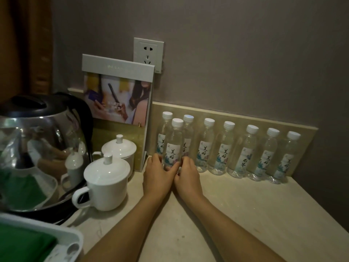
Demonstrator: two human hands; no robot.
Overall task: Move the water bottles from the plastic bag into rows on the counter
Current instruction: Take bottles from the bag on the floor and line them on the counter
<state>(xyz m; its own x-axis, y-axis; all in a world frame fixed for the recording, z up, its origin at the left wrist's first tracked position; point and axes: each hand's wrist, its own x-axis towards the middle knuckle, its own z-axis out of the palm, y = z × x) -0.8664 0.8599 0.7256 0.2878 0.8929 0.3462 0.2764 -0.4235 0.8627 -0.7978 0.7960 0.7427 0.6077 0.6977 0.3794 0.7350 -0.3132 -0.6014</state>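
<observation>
Between left hand (157, 175) and right hand (187, 176), both gripping, stands front bottle (172, 148).

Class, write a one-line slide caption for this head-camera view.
Both hands, left and right, grip a front bottle before seven bottles lining the counter.

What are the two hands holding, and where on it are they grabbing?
Both hands hold one water bottle, the front one standing on the counter. The left hand and right hand grip its lower part, near the bottom of the label.
</observation>
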